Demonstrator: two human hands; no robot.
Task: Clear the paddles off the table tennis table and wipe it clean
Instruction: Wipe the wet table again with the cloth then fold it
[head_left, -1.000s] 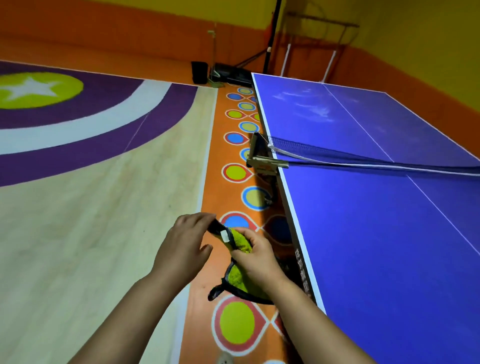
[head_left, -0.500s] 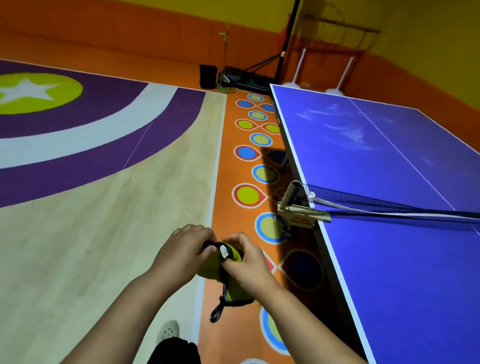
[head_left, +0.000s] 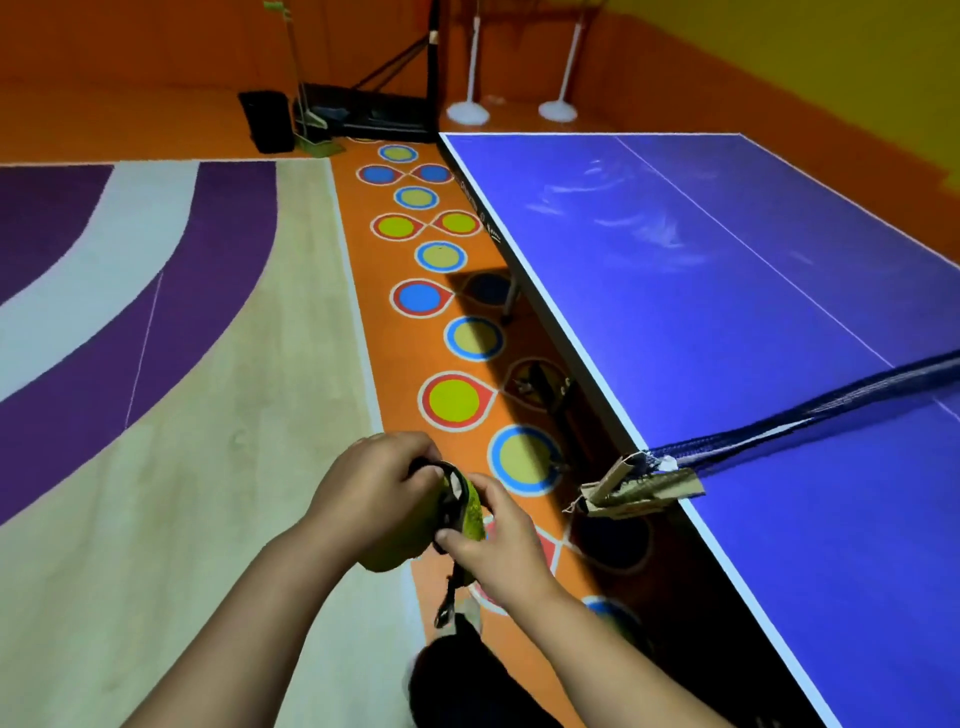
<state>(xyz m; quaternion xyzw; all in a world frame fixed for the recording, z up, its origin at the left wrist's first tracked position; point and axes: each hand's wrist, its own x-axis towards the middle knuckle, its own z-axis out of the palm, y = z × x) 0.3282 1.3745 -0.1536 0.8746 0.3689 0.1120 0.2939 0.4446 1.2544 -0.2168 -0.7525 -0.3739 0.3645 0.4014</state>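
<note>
Both hands hold a yellow-green cloth with black trim (head_left: 470, 512) in front of me, above the floor and left of the table. My left hand (head_left: 374, 493) grips its left side and my right hand (head_left: 493, 545) pinches its right edge; a black strap dangles below. The blue table tennis table (head_left: 753, 312) fills the right side, with pale smear marks on its far half. Its dark net (head_left: 810, 410) crosses the table, and the net clamp (head_left: 634, 491) juts out at the near side edge. No paddles are in view.
The orange floor strip with coloured circles (head_left: 452, 400) runs along the table's left edge. Table legs and wheels (head_left: 545, 389) show under the edge. At the far wall stand a black bin (head_left: 265, 122), a black stand base (head_left: 374, 111) and two white poles (head_left: 470, 111).
I have walked forward along the table's side; the net clamp has come closer and lies level with my hands. Both hands have bunched the cloth tighter between them.
</note>
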